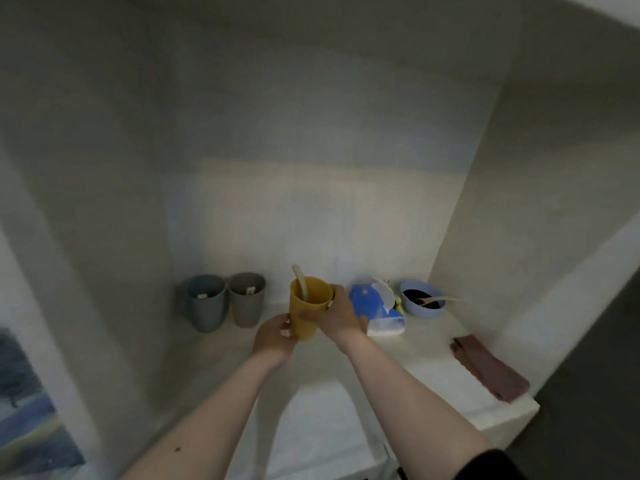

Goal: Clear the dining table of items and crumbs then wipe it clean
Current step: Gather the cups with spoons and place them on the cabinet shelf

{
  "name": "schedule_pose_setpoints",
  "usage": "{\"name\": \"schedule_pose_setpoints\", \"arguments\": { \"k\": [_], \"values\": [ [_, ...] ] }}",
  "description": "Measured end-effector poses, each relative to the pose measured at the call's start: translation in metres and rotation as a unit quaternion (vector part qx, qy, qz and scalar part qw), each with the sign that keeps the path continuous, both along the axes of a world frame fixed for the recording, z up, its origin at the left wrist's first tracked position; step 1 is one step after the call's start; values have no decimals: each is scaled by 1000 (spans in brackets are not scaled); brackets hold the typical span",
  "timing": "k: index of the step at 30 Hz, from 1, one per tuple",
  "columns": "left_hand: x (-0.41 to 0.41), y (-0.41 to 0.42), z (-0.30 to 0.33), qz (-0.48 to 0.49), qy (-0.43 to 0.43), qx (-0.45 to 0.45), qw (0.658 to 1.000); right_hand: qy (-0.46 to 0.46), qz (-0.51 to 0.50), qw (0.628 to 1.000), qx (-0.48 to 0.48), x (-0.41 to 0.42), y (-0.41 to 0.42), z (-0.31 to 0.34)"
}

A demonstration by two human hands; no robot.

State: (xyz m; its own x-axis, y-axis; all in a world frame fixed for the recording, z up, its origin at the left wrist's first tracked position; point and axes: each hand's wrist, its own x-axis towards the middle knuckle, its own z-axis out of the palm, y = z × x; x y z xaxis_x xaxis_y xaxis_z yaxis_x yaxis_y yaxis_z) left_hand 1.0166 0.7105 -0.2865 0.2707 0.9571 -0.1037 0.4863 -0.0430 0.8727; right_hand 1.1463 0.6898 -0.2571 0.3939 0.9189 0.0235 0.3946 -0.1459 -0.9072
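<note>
A yellow cup [306,303] with a pale spoon [300,280] standing in it is held over a white counter [433,375] inside a wall niche. My left hand [273,336] grips the cup's lower left side. My right hand [341,315] wraps round its right side near the rim. A blue-grey cup [206,306] and a grey cup [247,299] stand to the left against the back wall. A blue and white tissue pack [375,308] lies just right of my right hand, partly hidden by it.
A light blue bowl [421,299] with dark contents and a pale utensil sits at the back right corner. A folded maroon cloth [490,367] lies near the counter's right front edge. White walls close the niche on three sides. A picture [27,410] hangs lower left.
</note>
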Motion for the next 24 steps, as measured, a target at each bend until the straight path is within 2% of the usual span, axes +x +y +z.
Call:
{"name": "schedule_pose_setpoints", "arguments": {
  "k": [3, 6, 9, 13, 17, 24],
  "values": [
    [3, 13, -7, 0, -19, -26, 1000, 2, 20, 1000, -16, -2, 23, -11],
    [8, 20, -13, 32, -82, -75, 993, 11, 33, 999, -23, -2, 39, -24],
    [11, 23, -19, 43, -79, -94, 991, -3, 61, 997, -40, 0, 50, -39],
    [16, 37, -29, 105, -90, -119, 983, -21, 85, 996, -23, 1, 67, -52],
    [21, 43, -28, 136, -110, -121, 977, -10, 104, 995, -6, 2, 83, -54],
    [26, 53, -24, 125, -162, -77, 976, -6, 128, 992, -19, -3, 104, -54]
  ]
}}
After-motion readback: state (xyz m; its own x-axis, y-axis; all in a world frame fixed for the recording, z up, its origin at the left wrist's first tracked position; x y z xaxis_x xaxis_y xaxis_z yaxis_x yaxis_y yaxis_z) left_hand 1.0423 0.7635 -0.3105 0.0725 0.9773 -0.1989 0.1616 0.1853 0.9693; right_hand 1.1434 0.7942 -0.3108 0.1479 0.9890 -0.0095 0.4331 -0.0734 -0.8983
